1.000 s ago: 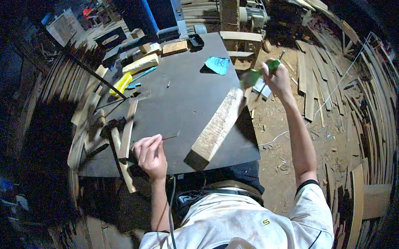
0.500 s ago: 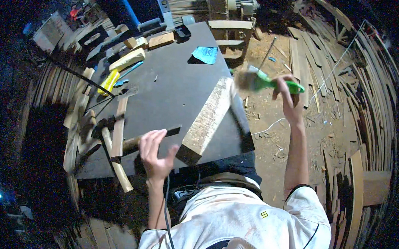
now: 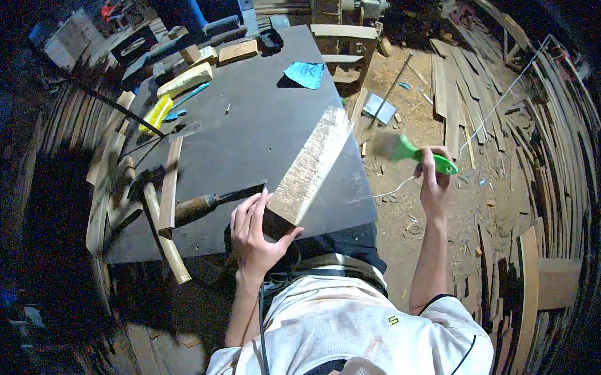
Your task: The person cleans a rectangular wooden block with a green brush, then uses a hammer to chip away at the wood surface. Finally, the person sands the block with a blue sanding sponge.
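See dark desk (image 3: 238, 136) at centre. On its near right part, note wooden block (image 3: 313, 163) slanting toward far right; left of it, chisel (image 3: 215, 198), lying. Right of desk, see green-handled brush (image 3: 408, 149) held in right hand (image 3: 435, 181). At block's near end, see left hand (image 3: 254, 242) spread wide, fingers and thumb at corners; cannot tell whether gripping.

Counts two hands: one left hand (image 3: 250, 238), one right hand (image 3: 436, 180). Adds one green brush (image 3: 413, 152), one chisel (image 3: 214, 199), one big block (image 3: 313, 163) and at least four smaller blocks (image 3: 237, 51). Takes in one table (image 3: 241, 140), one wood strip (image 3: 171, 186), at least one hammer (image 3: 166, 233), one yellow thing (image 3: 155, 115), one blue sheet (image 3: 304, 74), one black tray (image 3: 270, 41). Numbers one motor (image 3: 365, 4), one rod (image 3: 393, 86), one black cable (image 3: 262, 323). Runs to too many boards (image 3: 440, 87) to count exactly.
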A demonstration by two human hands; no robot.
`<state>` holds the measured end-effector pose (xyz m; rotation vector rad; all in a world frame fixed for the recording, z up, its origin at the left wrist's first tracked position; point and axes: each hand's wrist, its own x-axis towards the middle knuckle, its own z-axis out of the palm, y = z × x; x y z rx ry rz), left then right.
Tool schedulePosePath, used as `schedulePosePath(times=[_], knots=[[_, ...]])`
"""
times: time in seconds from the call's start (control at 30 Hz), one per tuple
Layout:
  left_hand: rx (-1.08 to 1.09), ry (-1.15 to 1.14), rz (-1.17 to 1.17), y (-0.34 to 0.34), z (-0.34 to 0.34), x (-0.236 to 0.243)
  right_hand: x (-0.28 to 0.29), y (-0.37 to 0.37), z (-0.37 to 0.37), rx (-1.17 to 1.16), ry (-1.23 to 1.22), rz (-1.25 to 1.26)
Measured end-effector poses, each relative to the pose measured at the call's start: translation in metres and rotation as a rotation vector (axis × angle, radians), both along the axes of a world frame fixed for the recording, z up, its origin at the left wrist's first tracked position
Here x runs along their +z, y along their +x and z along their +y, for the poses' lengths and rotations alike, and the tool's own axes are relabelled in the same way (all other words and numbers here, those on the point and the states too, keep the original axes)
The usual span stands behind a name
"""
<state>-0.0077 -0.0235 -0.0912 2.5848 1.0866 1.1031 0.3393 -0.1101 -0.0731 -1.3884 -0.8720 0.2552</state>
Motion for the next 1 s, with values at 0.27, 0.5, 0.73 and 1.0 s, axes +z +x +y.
schedulePosePath(times=[0.27, 0.5, 0.73, 1.0], knots=[[0.045, -0.013, -0.019, -0.001, -0.001, -0.008, 0.016, -0.050, 0.018, 0.391, -0.020, 0.038], [0.069, 0.010, -0.037, 0.000, -0.001, -0.008, 0.020, -0.050, 0.038, 0.332, 0.136, 0.210], [0.067, 0.028, -0.040, 0.000, 0.000, -0.011, 0.023, -0.022, 0.072, -0.062, 0.074, -0.139], [0.075, 0.028, -0.026, 0.000, -0.001, -0.007, 0.026, -0.022, 0.092, 0.106, 0.154, -0.007]])
